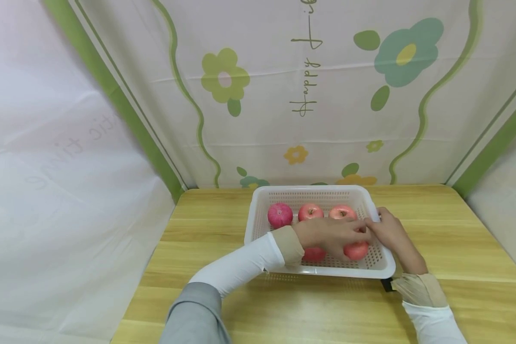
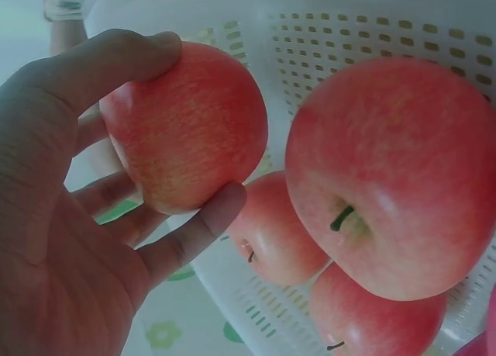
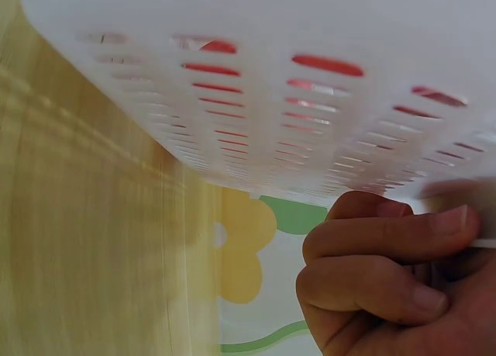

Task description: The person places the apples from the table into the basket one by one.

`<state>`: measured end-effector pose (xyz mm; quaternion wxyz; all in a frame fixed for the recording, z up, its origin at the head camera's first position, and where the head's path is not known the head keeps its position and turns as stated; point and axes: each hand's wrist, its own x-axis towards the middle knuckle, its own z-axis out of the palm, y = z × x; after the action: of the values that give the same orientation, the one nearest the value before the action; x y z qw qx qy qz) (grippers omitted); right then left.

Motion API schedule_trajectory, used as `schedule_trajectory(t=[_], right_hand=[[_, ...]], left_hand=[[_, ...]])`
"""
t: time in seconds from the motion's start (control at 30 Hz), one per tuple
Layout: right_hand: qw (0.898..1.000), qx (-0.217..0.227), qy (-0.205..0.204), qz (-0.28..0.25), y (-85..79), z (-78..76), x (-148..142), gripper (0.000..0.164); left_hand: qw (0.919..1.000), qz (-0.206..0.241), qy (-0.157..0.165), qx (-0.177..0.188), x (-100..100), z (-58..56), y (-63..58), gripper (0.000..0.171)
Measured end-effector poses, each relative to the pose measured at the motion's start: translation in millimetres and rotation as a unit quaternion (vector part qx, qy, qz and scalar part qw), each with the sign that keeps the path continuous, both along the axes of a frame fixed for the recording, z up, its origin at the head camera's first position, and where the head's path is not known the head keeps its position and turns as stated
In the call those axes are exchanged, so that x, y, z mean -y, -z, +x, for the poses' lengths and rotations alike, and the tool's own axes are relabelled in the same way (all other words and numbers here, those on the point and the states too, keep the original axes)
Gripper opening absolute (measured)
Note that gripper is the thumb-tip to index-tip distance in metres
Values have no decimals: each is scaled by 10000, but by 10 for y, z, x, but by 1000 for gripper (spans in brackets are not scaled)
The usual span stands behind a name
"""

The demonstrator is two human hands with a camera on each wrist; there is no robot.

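My left hand [image 1: 333, 235] reaches over a white perforated plastic basket [image 1: 318, 271]. In the left wrist view its thumb and fingers grip a red apple [image 2: 186, 127] at the basket's right side. Next to it sits another apple [image 2: 403, 162], with its stem showing. Two more apples, one behind the grip [image 2: 283, 236] and one beside that [image 2: 380, 313], lie in the far row. At the basket's right wall my right hand [image 1: 389, 231] holds the rim, thumb over the edge; the right wrist view shows its fingers [image 3: 364, 286] curled outside the wall.
A deep pink, ribbed round fruit [image 1: 280, 215] lies at the basket's far left. The basket stands on a wooden table [image 1: 198, 248] near its back edge. A flower-printed cloth [image 1: 258, 119] hangs behind. A small black object [image 1: 387, 284] is by the right wrist.
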<state>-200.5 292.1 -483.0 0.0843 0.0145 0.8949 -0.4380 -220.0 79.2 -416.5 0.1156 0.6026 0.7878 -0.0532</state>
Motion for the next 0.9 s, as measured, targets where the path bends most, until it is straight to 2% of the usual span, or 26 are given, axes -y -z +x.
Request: schedule_trajectory(t=[0.37, 0.63, 0.9], right_hand=[[9999, 95, 27, -77, -9, 5, 5, 64], [10000, 32, 37, -79, 23, -9, 4, 64], [9999, -41, 87, -73, 41, -13, -2, 60]], left_hand=[[9994, -311, 138, -62, -45, 9, 29, 61], [9989, -377, 272, -27, -32, -35, 90, 58], [9974, -431, 564, -125, -53, -57, 153, 59]])
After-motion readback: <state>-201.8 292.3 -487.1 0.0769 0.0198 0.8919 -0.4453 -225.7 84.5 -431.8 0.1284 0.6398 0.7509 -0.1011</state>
